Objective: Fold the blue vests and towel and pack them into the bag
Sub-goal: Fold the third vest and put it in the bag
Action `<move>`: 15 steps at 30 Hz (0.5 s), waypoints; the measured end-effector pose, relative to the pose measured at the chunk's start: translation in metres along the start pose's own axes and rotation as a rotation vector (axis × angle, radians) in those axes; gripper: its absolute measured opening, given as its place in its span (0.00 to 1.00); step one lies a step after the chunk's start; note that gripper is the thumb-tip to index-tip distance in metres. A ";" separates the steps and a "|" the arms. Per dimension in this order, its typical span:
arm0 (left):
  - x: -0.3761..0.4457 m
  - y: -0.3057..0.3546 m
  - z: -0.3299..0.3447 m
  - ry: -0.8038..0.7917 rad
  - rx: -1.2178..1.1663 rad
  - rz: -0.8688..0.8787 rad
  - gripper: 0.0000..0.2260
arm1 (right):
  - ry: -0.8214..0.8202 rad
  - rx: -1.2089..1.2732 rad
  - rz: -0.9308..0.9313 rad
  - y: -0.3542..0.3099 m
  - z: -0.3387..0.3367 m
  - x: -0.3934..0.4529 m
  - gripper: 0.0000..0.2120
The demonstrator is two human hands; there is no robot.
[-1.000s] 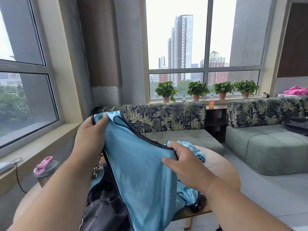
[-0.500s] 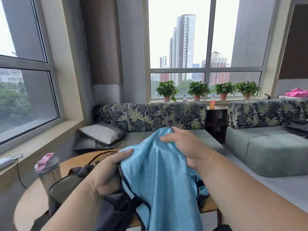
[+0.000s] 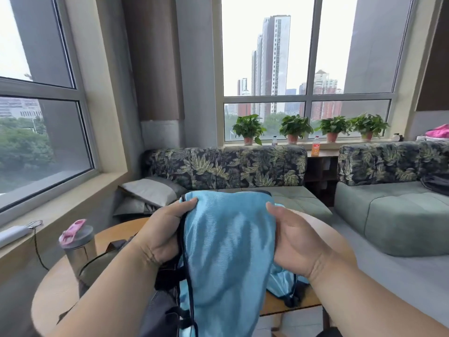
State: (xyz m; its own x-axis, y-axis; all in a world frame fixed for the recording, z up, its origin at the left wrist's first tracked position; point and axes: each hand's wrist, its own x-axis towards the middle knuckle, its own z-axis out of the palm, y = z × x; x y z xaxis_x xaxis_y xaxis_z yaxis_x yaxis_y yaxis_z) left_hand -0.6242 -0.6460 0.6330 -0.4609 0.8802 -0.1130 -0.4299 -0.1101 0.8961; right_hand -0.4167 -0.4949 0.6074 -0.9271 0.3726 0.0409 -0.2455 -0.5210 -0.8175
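A light blue vest (image 3: 226, 251) with dark trim hangs folded lengthwise in front of me, above the round wooden table (image 3: 56, 288). My left hand (image 3: 162, 234) grips its left edge near the top. My right hand (image 3: 294, 242) grips the right edge at the same height. More blue fabric (image 3: 281, 280) with dark trim lies on the table behind my right wrist. The dark bag (image 3: 97, 266) sits on the table under my left forearm, mostly hidden; whether it is open I cannot tell.
A steel bottle (image 3: 77, 246) with a pink lid stands at the table's left. Leaf-print sofas (image 3: 230, 166) and grey cushions (image 3: 148, 190) lie beyond the table. Potted plants (image 3: 295, 128) line the windowsill. A white device with a cable (image 3: 12, 235) rests on the left ledge.
Both hands have shifted along the vest: the left rose from low at the bag to the vest's upper left edge, the right moved out to the right edge, and the vest now hangs narrower.
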 end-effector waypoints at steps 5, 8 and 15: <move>0.008 0.001 0.005 0.000 0.103 0.003 0.19 | -0.047 -0.250 0.148 0.037 0.002 -0.003 0.32; 0.015 0.005 -0.001 0.005 0.051 -0.019 0.19 | 0.036 -0.126 0.043 0.021 0.009 0.002 0.22; 0.022 -0.065 -0.030 -0.079 -0.102 -0.193 0.37 | 0.216 -0.101 -0.033 0.007 0.024 0.010 0.22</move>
State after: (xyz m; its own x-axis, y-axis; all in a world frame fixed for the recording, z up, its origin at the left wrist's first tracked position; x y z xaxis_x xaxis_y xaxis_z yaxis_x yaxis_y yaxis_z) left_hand -0.6296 -0.6333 0.5596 -0.3023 0.9224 -0.2405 -0.5823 0.0210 0.8127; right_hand -0.4347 -0.5130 0.6163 -0.8339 0.5499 -0.0463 -0.2354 -0.4305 -0.8714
